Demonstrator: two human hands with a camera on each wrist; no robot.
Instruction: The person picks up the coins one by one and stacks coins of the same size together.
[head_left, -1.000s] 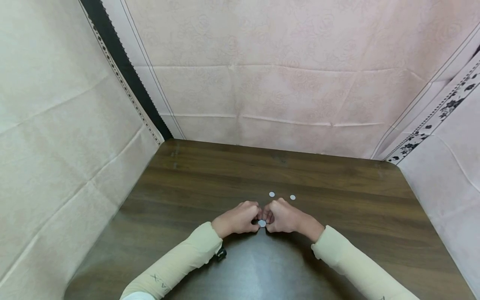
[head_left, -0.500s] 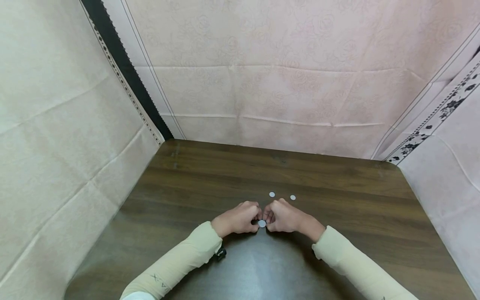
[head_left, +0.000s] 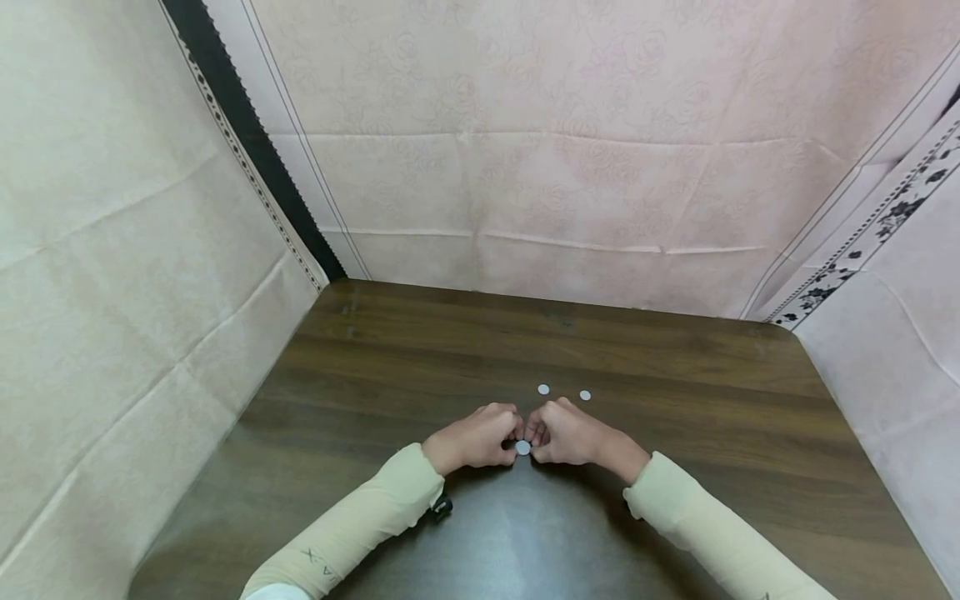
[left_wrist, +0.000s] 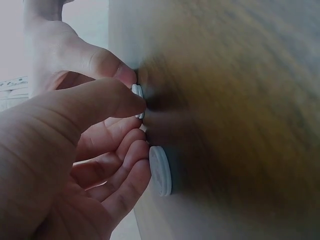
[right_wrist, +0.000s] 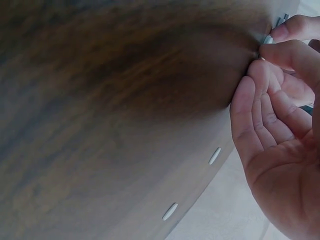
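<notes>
Both hands meet low over the table, their fingers curled toward each other. A small round white disc sits between them, flat face up. My left hand has its thumb and fingertips at the disc's left edge, and my right hand has the same at its right edge. Close up in the left wrist view, the disc shows between the two thumb tips, partly covered by the left thumb. Another thicker-looking white disc lies on the wood beside the left fingertips there.
Beyond the right hand, two more white discs lie on the dark wooden table. Pale patterned cloth hangs behind the table and at both sides. A small black item is at the left wrist.
</notes>
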